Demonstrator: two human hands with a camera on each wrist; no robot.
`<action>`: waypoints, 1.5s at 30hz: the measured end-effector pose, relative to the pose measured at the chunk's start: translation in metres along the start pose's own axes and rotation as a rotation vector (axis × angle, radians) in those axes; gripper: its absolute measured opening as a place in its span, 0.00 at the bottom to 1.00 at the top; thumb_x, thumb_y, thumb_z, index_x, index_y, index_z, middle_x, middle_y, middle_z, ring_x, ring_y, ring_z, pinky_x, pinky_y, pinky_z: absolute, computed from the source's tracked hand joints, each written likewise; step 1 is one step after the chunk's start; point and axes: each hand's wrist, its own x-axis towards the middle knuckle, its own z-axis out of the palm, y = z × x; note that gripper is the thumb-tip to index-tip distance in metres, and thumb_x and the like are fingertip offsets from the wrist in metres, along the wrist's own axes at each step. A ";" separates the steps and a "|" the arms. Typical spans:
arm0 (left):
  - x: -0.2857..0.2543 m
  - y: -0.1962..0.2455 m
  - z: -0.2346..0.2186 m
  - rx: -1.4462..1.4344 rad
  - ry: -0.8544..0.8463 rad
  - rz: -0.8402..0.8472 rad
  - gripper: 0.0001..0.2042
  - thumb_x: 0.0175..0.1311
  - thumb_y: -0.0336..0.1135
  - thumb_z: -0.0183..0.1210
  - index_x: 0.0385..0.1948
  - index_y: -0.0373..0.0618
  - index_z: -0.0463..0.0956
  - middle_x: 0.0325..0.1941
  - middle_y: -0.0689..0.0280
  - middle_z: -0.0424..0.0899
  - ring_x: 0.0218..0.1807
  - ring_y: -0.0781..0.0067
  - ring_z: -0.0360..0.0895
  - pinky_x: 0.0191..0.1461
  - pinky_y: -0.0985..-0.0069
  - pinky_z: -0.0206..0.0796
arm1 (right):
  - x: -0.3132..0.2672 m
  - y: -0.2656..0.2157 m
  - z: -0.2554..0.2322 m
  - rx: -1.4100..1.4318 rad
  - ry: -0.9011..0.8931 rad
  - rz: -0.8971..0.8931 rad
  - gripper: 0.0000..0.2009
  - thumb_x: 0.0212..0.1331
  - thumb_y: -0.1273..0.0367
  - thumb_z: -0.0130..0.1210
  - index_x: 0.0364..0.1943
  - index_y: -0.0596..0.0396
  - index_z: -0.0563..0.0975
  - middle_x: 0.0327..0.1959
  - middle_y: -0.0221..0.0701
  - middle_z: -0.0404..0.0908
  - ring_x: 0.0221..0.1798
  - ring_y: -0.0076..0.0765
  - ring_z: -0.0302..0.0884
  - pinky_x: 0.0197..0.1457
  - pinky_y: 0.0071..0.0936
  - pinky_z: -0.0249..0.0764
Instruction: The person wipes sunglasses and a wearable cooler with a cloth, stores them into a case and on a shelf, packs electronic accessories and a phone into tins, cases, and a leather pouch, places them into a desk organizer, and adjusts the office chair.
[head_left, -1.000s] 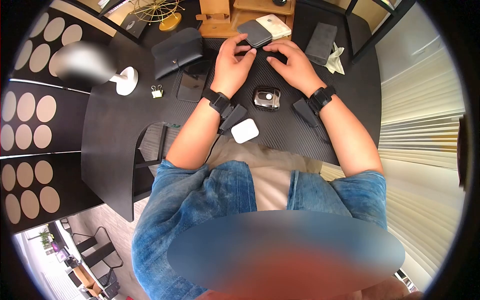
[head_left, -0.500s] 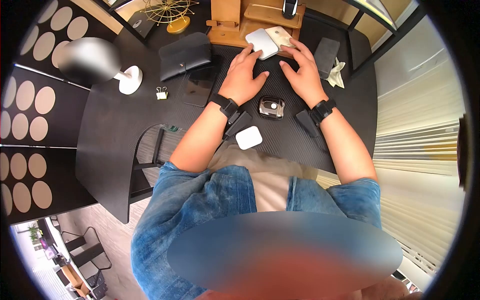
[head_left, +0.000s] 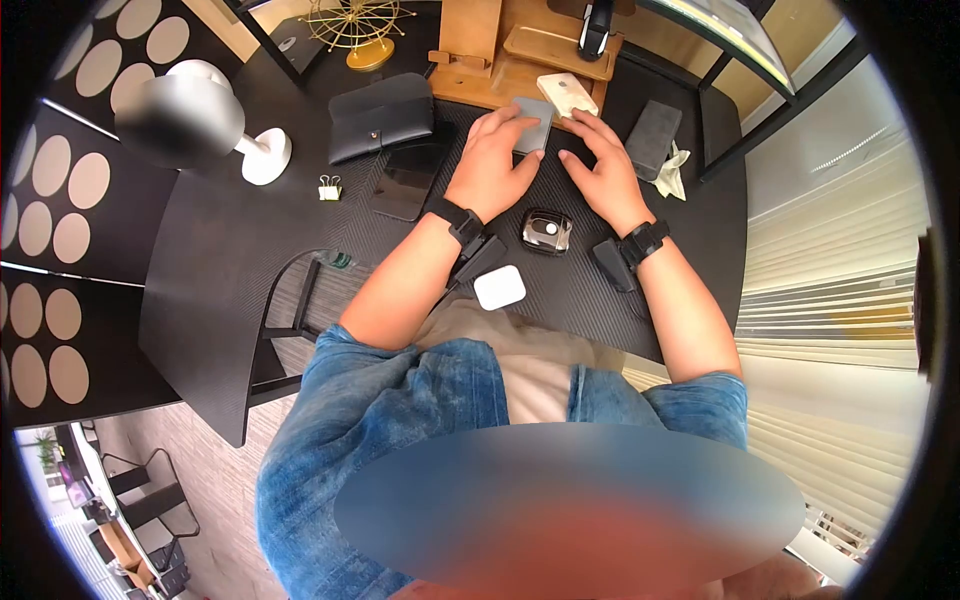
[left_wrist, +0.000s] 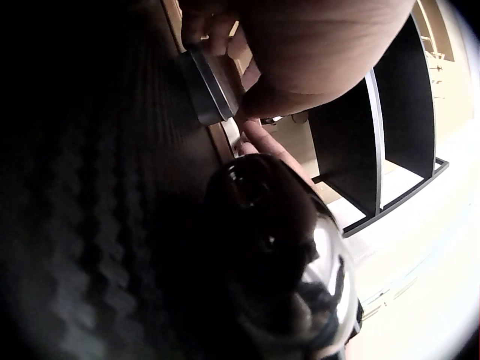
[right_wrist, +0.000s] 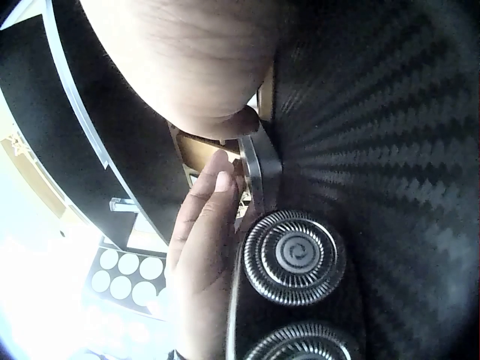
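Note:
A flat grey square case lies near the back of the dark desk, a seam running along its side. My left hand holds it, fingers over its far and left part and thumb at the near edge. To its right, my right hand has its fingers loosely extended, tips beside a cream box with a small logo, thumb pointing toward the case. Between my wrists lies a black electric shaver, whose round ridged heads show in the right wrist view. Nearer me is a white rounded case.
A black pouch, a dark phone and a binder clip lie left. Behind stands a wooden organizer. A dark grey box and a cloth are at right. A white lamp stands far left.
The square case has come nearer to me with my left hand, and its top has looked dark, then whitish, now grey. My right hand has shifted slightly nearer. The head view has tilted a little.

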 end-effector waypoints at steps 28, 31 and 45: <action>0.014 -0.001 -0.001 0.210 -0.184 0.016 0.35 0.56 0.43 0.65 0.65 0.38 0.64 0.71 0.45 0.61 0.74 0.45 0.56 0.75 0.59 0.49 | -0.002 0.006 0.006 -0.184 0.054 -0.010 0.25 0.53 0.68 0.62 0.59 0.54 0.76 0.70 0.47 0.63 0.75 0.53 0.55 0.72 0.44 0.58; 0.026 -0.003 0.001 0.264 -0.198 -0.022 0.36 0.56 0.45 0.65 0.65 0.38 0.64 0.71 0.45 0.62 0.74 0.45 0.57 0.75 0.58 0.49 | -0.002 0.005 0.006 -0.221 0.035 -0.016 0.26 0.53 0.68 0.62 0.60 0.54 0.75 0.70 0.49 0.62 0.76 0.54 0.54 0.73 0.45 0.57; 0.039 -0.008 0.007 0.197 0.101 -0.071 0.27 0.54 0.39 0.67 0.56 0.39 0.73 0.56 0.48 0.74 0.61 0.46 0.68 0.66 0.60 0.59 | -0.003 -0.002 0.003 -0.172 -0.004 0.017 0.28 0.54 0.68 0.61 0.62 0.55 0.72 0.71 0.45 0.62 0.74 0.55 0.57 0.74 0.42 0.57</action>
